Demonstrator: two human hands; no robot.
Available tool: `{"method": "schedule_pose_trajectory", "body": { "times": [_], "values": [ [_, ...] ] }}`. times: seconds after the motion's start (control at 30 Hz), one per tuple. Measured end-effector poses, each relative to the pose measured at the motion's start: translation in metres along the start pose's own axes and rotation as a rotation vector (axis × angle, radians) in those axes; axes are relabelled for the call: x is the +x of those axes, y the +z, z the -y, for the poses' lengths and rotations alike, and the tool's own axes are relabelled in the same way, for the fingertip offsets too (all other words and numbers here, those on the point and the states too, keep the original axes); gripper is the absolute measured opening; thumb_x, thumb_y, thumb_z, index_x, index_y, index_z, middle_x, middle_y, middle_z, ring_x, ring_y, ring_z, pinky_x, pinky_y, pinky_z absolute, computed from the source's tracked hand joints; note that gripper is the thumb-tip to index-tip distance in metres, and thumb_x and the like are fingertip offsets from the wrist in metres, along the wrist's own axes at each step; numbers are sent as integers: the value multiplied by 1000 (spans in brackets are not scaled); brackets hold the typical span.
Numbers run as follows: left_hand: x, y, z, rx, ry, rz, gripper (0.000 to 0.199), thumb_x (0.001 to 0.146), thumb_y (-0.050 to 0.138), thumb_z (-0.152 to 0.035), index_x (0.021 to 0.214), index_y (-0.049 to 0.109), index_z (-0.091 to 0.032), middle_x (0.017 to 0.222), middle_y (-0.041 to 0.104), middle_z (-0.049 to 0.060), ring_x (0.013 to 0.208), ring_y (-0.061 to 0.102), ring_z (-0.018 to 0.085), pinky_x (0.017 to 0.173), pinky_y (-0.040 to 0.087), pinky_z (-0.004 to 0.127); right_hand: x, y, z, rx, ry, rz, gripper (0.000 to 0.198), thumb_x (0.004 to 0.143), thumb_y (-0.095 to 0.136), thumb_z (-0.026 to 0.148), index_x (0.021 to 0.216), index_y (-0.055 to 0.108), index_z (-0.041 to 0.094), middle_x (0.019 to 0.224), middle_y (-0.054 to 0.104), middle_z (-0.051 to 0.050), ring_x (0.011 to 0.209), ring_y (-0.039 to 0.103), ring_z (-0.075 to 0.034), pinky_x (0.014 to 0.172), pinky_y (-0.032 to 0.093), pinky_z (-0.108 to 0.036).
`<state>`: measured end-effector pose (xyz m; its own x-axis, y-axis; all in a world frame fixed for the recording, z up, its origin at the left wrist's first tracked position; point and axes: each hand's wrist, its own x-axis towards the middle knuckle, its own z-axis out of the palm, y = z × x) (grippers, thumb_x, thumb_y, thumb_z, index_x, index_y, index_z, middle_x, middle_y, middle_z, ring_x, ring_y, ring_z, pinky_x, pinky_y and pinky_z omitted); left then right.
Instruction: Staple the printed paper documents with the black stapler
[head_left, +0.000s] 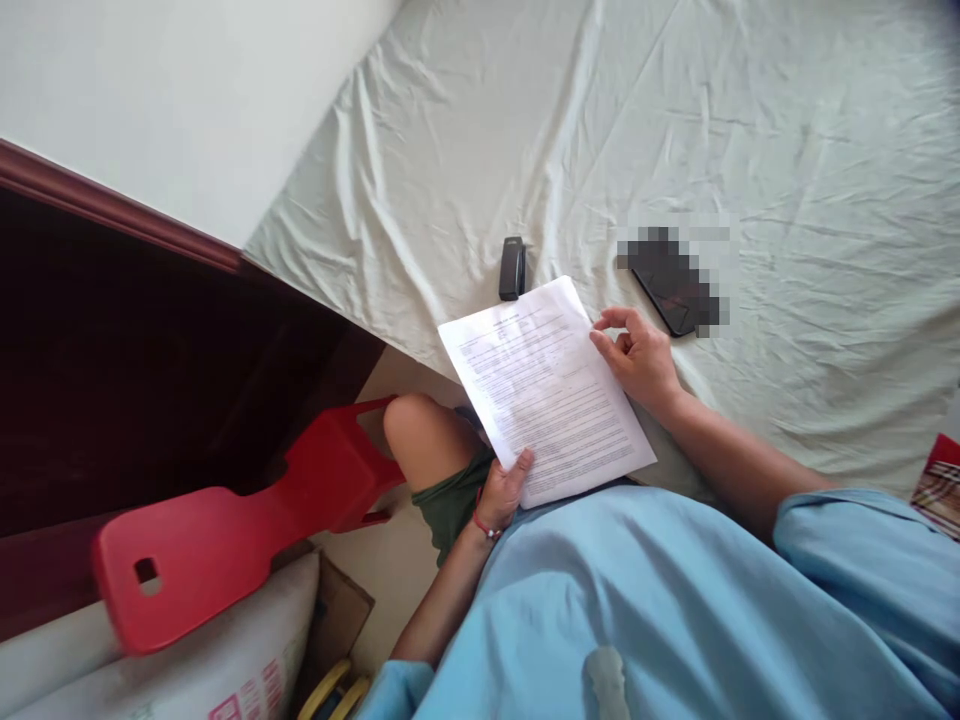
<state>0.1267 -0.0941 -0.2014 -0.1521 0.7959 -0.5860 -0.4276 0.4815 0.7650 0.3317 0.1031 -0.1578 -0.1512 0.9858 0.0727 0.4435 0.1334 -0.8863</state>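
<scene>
A printed stack of white paper sheets (551,390) lies tilted over my lap and the bed's edge. My left hand (506,490) grips its lower left corner, thumb on top and fingers hidden underneath. By the upper right edge of the sheets is my right hand (637,355), its thumb and index finger closed in a loose pinch. Whether those fingertips hold the paper's edge is hard to tell. Just beyond the top of the sheets stands a black stapler (511,268). To the right of my right hand a dark phone (667,285), partly blurred out, rests on the bedsheet.
A pale, wrinkled bedsheet (810,200) covers the bed ahead. On the left a red plastic chair (195,555) stands close to my knee, with white printed sacks (225,650) below it. Dark wood panelling (135,350) borders the left side.
</scene>
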Motion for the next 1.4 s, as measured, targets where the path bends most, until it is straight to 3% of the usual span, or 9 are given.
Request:
{"method": "schedule_pose_trajectory", "body": {
  "times": [0.17, 0.33, 0.57, 0.87, 1.0, 1.07, 1.13, 1.23, 1.4],
  "values": [
    [-1, -3, 1, 12, 28, 17, 55, 77, 82, -53, 114, 75, -13, 122, 72, 16, 118, 67, 32, 109, 48, 48, 3, 3, -7, 42, 38, -7, 40, 91, 64, 44, 124, 60, 20, 106, 75, -6, 52, 47, -11, 64, 46, -32],
    [-5, -2, 3, 20, 6, 45, 56, 74, 84, -54, 111, 76, -13, 120, 73, 16, 118, 67, 32, 109, 48, 48, 6, 3, -10, -15, 59, 45, 43, 90, 64, 47, 123, 64, 20, 98, 76, -7, 64, 60, -17, 69, 49, -34],
    [-4, 2, 2, 51, 33, 16, 54, 74, 84, -54, 107, 76, -12, 118, 74, 16, 116, 68, 31, 110, 47, 47, 8, 1, -14, 189, 94, 125, 29, 86, 64, 51, 88, 66, 22, 77, 69, -2, 67, 60, -17, 60, 44, -30],
    [-1, -5, -3, 181, 188, 6, 46, 86, 76, -49, 113, 77, -13, 120, 74, 14, 118, 67, 30, 108, 49, 41, 7, 2, -13, 444, 186, 68, 31, 81, 70, 53, 87, 65, 23, 78, 66, -1, 66, 57, -15, 59, 45, -28],
    [1, -3, -7, 87, 148, 48, 50, 86, 75, -50, 119, 75, -12, 119, 74, 15, 116, 67, 31, 105, 51, 43, 8, 3, -11, 496, 215, -36, 30, 79, 72, 51, 87, 64, 24, 84, 69, -2, 70, 60, -17, 63, 50, -31],
    [0, -2, -6, 40, 95, 77, 57, 83, 77, -51, 124, 72, -13, 119, 73, 15, 108, 70, 30, 99, 54, 43, 9, 3, -12, 500, 222, -76, 29, 80, 71, 51, 88, 63, 24, 85, 69, -3, 71, 61, -17, 64, 52, -31],
    [0, -1, -5, 65, 40, 92, 63, 80, 79, -54, 127, 71, -13, 114, 75, 15, 85, 72, 25, 79, 59, 37, 10, 4, -15, 475, 215, -77, 29, 82, 69, 51, 90, 63, 24, 86, 69, -3, 73, 62, -18, 65, 52, -32],
    [-1, -1, -3, 164, -33, 76, 70, 77, 77, -63, 121, 73, -10, 97, 77, 15, 50, 58, 14, 45, 46, 27, 9, 4, -17, 405, 187, -44, 29, 85, 66, 52, 91, 63, 24, 87, 69, -3, 76, 64, -19, 66, 52, -32],
    [0, -1, -2, 188, -69, 30, 74, 70, 78, -70, 108, 75, -7, 78, 74, 13, 44, 52, 13, 35, 33, 23, 9, 4, -16, 384, 154, -48, 25, 86, 67, 48, 89, 65, 23, 85, 70, -3, 73, 63, -18, 64, 50, -31]
  ]
}}
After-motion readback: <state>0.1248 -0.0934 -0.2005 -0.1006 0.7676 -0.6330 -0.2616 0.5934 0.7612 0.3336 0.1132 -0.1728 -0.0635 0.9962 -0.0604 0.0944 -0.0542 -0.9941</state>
